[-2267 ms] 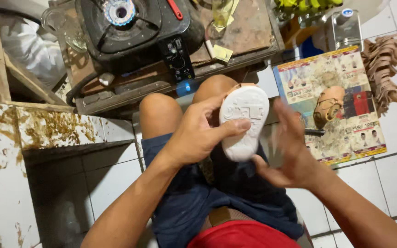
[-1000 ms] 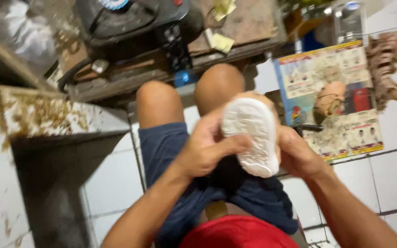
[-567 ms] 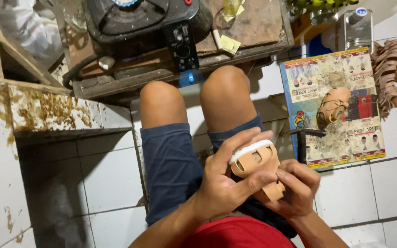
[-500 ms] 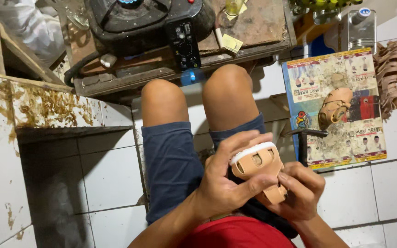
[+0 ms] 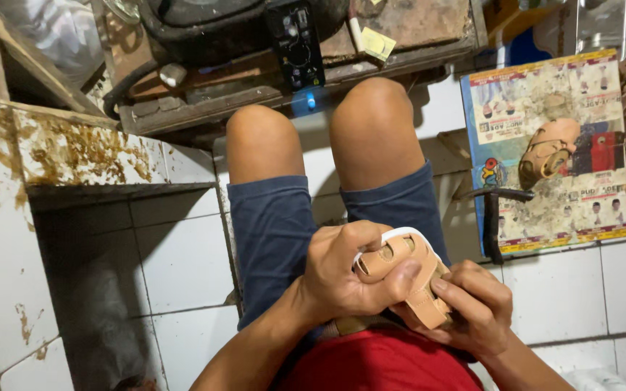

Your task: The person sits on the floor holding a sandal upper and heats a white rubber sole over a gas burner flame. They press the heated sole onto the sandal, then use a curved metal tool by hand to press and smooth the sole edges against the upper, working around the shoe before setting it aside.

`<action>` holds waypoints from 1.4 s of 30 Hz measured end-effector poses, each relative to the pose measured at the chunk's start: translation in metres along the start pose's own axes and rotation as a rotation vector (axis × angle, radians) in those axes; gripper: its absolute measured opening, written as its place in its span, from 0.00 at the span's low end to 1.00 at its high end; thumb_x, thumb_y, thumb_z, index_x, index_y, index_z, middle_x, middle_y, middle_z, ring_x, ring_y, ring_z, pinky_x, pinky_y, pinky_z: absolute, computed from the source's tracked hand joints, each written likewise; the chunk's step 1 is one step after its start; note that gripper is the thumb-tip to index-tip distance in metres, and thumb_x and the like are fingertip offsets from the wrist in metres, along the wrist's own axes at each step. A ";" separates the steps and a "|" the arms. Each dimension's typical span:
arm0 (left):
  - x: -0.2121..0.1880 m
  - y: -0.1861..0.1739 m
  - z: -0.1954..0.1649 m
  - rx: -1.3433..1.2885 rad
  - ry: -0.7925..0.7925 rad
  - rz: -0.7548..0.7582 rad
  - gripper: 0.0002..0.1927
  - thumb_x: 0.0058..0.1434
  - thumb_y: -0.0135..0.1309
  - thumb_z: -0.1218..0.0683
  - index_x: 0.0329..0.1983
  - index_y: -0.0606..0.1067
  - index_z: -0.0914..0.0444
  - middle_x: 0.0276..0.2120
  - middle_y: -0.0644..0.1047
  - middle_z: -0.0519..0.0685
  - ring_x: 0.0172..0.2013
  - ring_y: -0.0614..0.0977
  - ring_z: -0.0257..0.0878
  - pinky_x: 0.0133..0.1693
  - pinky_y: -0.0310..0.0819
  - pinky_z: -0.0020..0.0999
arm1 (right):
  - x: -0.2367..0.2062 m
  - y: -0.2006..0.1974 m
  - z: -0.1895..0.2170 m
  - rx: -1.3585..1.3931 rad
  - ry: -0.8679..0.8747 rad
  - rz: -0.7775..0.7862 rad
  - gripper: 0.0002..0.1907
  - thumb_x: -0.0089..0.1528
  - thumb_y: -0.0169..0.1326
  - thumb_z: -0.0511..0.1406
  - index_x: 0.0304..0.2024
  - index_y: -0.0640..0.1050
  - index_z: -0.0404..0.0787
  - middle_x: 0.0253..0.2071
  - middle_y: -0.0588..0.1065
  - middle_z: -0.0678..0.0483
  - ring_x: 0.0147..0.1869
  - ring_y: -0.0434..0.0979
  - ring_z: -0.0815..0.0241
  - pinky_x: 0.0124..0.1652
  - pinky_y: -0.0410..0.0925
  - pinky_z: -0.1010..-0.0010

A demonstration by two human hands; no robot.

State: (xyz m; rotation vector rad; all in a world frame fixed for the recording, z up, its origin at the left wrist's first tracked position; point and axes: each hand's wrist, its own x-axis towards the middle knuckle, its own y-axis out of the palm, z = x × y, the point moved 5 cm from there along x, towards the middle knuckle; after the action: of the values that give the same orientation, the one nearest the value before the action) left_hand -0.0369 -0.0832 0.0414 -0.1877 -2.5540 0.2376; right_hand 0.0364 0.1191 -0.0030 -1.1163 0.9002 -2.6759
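1. We hold a small tan sandal [image 5: 403, 279] with a white sole edge over our lap, just above the blue shorts [image 5: 277, 232] and the red shirt [image 5: 382, 362].
2. Our left hand [image 5: 342, 279] wraps over the strap end, its grip clamped on the sandal with the thumb pressing along the upper.
3. Our right hand [image 5: 476, 311] cups the other end from below and beside it, its grip also closed on the sandal, fingertips [image 5: 440, 287] touching the leather.
4. The sandal's long axis runs on a slant, from upper left near the left knuckles down to lower right into the right palm; the upper faces us and the sole faces away.
5. In our judgement the step goes best if both hands stay tight at the two ends, so the straps do not twist, and pressure comes from the thumbs rather than the wrists.
6. On the floor tiles to the right lies a printed paper sheet [image 5: 552, 94] carrying another tan sandal [image 5: 545, 152], with a dark hammer [image 5: 493, 217] at its left edge.
7. Ahead of the knees stands a worn wooden bench [image 5: 414, 29] with a dark machine [image 5: 255, 22] on it.
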 end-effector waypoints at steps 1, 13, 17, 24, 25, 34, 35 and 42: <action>-0.003 0.002 -0.001 -0.013 0.000 0.007 0.20 0.58 0.66 0.60 0.45 0.67 0.66 0.28 0.79 0.53 0.25 0.83 0.39 0.28 0.78 0.33 | -0.003 0.001 0.000 0.008 0.006 0.010 0.39 0.48 0.75 0.41 0.55 0.68 0.41 0.45 0.67 0.50 0.34 0.75 0.56 0.32 0.68 0.65; -0.017 0.011 0.007 -0.138 -0.036 -0.042 0.28 0.61 0.69 0.54 0.48 0.61 0.68 0.37 0.80 0.59 0.36 0.88 0.45 0.35 0.85 0.32 | 0.000 -0.014 -0.004 -0.026 -0.077 0.103 0.31 0.51 0.70 0.42 0.50 0.73 0.35 0.40 0.69 0.49 0.34 0.71 0.55 0.34 0.70 0.62; -0.017 0.007 0.010 -0.092 -0.023 -0.003 0.23 0.61 0.66 0.57 0.46 0.63 0.68 0.35 0.80 0.57 0.35 0.88 0.44 0.32 0.85 0.32 | 0.003 -0.012 0.001 0.000 -0.140 0.108 0.29 0.54 0.70 0.39 0.52 0.73 0.35 0.42 0.69 0.49 0.34 0.73 0.57 0.34 0.70 0.62; -0.018 0.009 0.010 -0.379 -0.086 -0.024 0.26 0.68 0.65 0.56 0.54 0.59 0.68 0.48 0.78 0.58 0.41 0.86 0.45 0.42 0.85 0.36 | 0.023 -0.025 0.009 -0.067 -0.256 0.184 0.22 0.57 0.68 0.36 0.50 0.76 0.34 0.42 0.69 0.49 0.37 0.74 0.59 0.33 0.71 0.64; -0.017 0.009 0.009 -0.304 -0.057 0.008 0.28 0.67 0.67 0.55 0.56 0.60 0.70 0.48 0.78 0.58 0.41 0.87 0.46 0.43 0.85 0.36 | 0.028 -0.028 0.009 -0.081 -0.284 0.196 0.21 0.58 0.67 0.36 0.50 0.77 0.33 0.43 0.69 0.49 0.37 0.74 0.59 0.33 0.71 0.64; -0.021 0.010 0.019 -0.181 -0.083 0.278 0.29 0.61 0.70 0.53 0.59 0.71 0.68 0.43 0.81 0.54 0.36 0.88 0.46 0.40 0.84 0.35 | 0.048 -0.042 0.006 -0.131 -0.512 0.252 0.19 0.61 0.66 0.35 0.49 0.79 0.29 0.42 0.73 0.48 0.36 0.72 0.60 0.30 0.68 0.67; -0.021 0.013 0.020 -0.160 -0.128 0.278 0.26 0.63 0.68 0.53 0.60 0.72 0.65 0.44 0.82 0.53 0.38 0.89 0.45 0.41 0.85 0.33 | 0.047 -0.043 0.005 -0.138 -0.493 0.256 0.20 0.61 0.67 0.36 0.49 0.79 0.29 0.43 0.73 0.49 0.36 0.72 0.60 0.32 0.69 0.67; -0.012 0.050 0.030 -0.590 -0.441 0.183 0.49 0.62 0.65 0.45 0.73 0.47 0.66 0.65 0.66 0.65 0.61 0.74 0.49 0.56 0.75 0.41 | 0.010 -0.074 -0.050 -0.248 0.293 0.056 0.30 0.53 0.72 0.43 0.51 0.77 0.33 0.46 0.74 0.44 0.43 0.76 0.47 0.42 0.71 0.62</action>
State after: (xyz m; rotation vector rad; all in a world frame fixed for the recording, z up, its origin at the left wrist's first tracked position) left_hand -0.0394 -0.0406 -0.0002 -0.6541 -2.9792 -0.4692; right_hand 0.0048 0.2006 0.0169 -0.7298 1.3204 -2.7829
